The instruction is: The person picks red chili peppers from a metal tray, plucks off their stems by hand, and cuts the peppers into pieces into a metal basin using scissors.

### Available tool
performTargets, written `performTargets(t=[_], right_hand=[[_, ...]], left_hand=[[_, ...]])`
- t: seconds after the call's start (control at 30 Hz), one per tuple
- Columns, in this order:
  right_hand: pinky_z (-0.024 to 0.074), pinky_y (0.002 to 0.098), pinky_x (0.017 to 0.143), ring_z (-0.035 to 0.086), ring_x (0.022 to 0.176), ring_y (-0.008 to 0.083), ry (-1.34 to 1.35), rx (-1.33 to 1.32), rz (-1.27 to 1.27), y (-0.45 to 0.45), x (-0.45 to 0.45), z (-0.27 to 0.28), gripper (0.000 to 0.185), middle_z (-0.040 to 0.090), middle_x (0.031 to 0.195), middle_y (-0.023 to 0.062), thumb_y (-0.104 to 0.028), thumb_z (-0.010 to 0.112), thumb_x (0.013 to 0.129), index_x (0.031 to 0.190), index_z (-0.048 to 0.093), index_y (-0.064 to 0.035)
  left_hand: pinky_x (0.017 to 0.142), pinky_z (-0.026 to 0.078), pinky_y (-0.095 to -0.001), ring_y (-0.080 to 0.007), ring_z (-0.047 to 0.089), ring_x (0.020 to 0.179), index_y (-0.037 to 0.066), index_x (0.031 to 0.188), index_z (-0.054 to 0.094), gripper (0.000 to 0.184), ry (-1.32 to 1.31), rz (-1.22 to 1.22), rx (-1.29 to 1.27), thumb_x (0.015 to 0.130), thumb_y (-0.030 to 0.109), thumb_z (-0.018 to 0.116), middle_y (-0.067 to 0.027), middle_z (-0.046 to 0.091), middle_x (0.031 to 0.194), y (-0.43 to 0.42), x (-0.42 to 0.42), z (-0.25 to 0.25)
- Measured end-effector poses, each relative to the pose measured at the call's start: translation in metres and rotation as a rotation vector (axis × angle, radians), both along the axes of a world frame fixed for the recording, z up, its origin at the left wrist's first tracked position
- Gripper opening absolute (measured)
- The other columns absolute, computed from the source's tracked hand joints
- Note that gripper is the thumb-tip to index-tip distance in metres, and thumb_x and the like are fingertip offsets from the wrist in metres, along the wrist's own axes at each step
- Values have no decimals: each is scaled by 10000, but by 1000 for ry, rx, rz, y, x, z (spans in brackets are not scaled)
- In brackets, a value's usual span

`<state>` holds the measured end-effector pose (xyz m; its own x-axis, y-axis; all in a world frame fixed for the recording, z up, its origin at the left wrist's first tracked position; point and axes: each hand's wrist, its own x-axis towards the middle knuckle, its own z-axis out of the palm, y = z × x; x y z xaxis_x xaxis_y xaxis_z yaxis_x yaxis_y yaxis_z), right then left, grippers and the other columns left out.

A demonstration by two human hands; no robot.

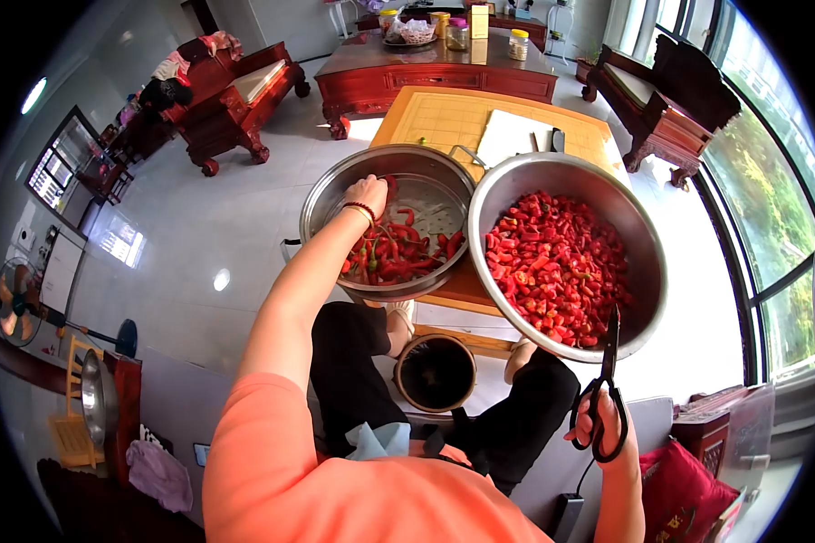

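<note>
My left hand [369, 194] reaches into a steel steamer pot [315, 195], its fingers curled around a red chili pepper [390, 185]; the fingertips are partly hidden. Below it, whole red chilies [398, 253] are heaped on the pot's near side, some with green stems. In my right hand [607, 427] is a pair of black-handled scissors [611, 348], its blades pointing up and away from me, looking nearly closed. The blade tips overlap the near rim of a large steel basin [654, 262], which holds a deep pile of cut red chili pieces [557, 267].
Both vessels rest on a low wooden table [407, 113], with a white board [509, 136] and a knife [558, 140] behind the basin. A dark-lined bin [436, 373] stands between my feet. Farther off are a red wooden table [362, 81] with jars and carved chairs.
</note>
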<state>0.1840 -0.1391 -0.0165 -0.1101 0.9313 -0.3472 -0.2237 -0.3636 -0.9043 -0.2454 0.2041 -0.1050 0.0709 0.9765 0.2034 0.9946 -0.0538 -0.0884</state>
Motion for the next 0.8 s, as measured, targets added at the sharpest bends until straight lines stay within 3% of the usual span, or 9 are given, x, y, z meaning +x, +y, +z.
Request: performTargets(t=[0.1, 0.33, 0.57, 0.67, 0.7, 0.8], right_hand=[[509, 272, 498, 442, 448, 86, 17, 3, -2, 1, 3, -4, 388, 431, 567, -2, -406, 495, 901, 823, 502, -27], [515, 271, 516, 448, 453, 86, 20, 9, 22, 4, -2, -4, 384, 433, 573, -2, -406, 491, 903, 831, 504, -30], [516, 275, 506, 446, 450, 87, 7, -3, 9, 2, -5, -1, 391, 437, 574, -1, -418, 516, 887, 830, 502, -32], [515, 272, 511, 449, 455, 88, -4, 4, 0, -1, -2, 1, 393, 442, 577, 3, -420, 523, 883, 835, 500, -30], [514, 270, 515, 450, 457, 88, -9, 9, 1, -1, 0, 2, 394, 445, 578, 4, -420, 525, 882, 837, 500, -29], [512, 272, 530, 461, 479, 91, -100, 49, 53, 0, 5, 5, 417, 457, 591, 15, -436, 545, 866, 855, 500, -22]], left_hand=[[756, 498, -438, -341, 591, 914, 54, 917, 592, 147, 104, -21, -59, 808, 70, 496, -163, 585, 962, -4, 2, 5], [810, 478, -432, -358, 575, 950, 57, 921, 599, 147, -98, -7, -175, 803, 73, 514, -179, 560, 1018, -17, -4, 17], [823, 487, -431, -360, 588, 977, 45, 934, 646, 206, -15, 22, -160, 835, 122, 482, -188, 577, 1104, 0, -7, 7], [820, 488, -435, -363, 596, 954, 49, 917, 641, 199, -147, 109, -77, 834, 111, 471, -181, 625, 979, -14, 4, 30], [782, 484, -436, -343, 612, 897, 59, 875, 632, 161, -192, 71, -8, 827, 118, 489, -156, 647, 865, -10, -2, 28], [713, 423, -366, -281, 603, 768, 97, 820, 608, 83, -291, -89, 185, 808, 170, 571, -95, 634, 780, -40, 8, 68]])
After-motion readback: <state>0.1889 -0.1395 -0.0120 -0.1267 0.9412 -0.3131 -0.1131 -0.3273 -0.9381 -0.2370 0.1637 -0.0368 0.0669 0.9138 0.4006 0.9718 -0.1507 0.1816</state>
